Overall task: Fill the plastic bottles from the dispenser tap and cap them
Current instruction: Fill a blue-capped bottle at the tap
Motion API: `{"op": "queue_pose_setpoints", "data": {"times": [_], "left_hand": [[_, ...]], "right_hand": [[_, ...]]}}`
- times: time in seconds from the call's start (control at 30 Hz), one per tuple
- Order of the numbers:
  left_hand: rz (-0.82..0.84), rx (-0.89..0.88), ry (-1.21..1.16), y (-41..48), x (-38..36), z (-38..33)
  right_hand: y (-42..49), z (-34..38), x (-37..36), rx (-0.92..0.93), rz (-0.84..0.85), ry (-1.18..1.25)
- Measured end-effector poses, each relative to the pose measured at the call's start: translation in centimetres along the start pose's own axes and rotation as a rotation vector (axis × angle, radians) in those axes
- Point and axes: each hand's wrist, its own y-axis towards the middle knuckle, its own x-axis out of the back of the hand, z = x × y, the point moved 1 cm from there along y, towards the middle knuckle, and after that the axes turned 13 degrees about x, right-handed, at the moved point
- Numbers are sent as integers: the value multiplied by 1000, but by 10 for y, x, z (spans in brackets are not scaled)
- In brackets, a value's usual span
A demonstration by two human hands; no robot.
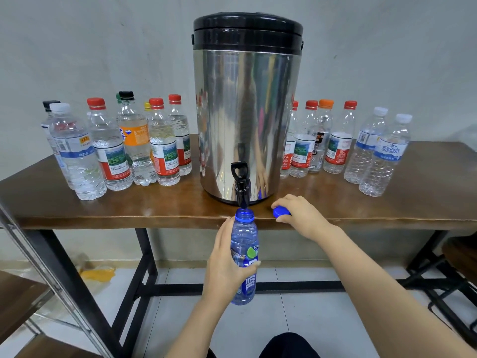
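Head view, the only one. Steel dispenser (247, 112) sits mid-table, its black tap (241, 186) overhanging the front edge of the wooden table (103, 211).

Blue bottle (244, 236) is off the table, held upright in the air just below the edge. Its open mouth is right under the tap spout, touching or just short of it; can't tell which.

Left hand (227, 263) wraps the bottle at mid-body over the label, thumb across the front, fingers behind. Right hand (302, 214) is at the table edge just right of the tap, fingers curled round the blue cap (280, 211). Cap looks to rest on the wood, can't confirm.

Tap lever stands up. No stream visible, and the fill level is unreadable through the tinted plastic.

Handling, my read:
- Thin-wall plastic, light when empty, notably heavier as it fills.
- Walls flex, so a hard squeeze with the cap off would push water out the neck.
- Mid-body grip on the label gives decent friction; wet bare plastic will be slippery.
- Shoulder and neck ring are the stiffer spots, better to brace against capping torque.
- Cap is small and easy to pinch, but also easy to knock off that edge.

Capped bottles on the left (113, 143) and capped bottles on the right (338, 140) stand in clusters either side of the dispenser, with red, white, orange and black lids. Can't tell which are full.
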Motion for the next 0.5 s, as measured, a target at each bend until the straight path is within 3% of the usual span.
{"op": "queue_pose_setpoints", "data": {"times": [0.1,0.3,0.4,0.5], "left_hand": [[-13,-2,9,-6,9,0],[-36,30,-35,-18,35,-7],[-93,-2,-29,-24,49,-17],[-101,-12,-16,-29,63,-29]], "right_hand": [[-7,4,-3,52,-87,99],[-28,49,27,197,-446,510],[-35,85,54,326,-380,569],[-31,117,75,428,-223,447]]}}
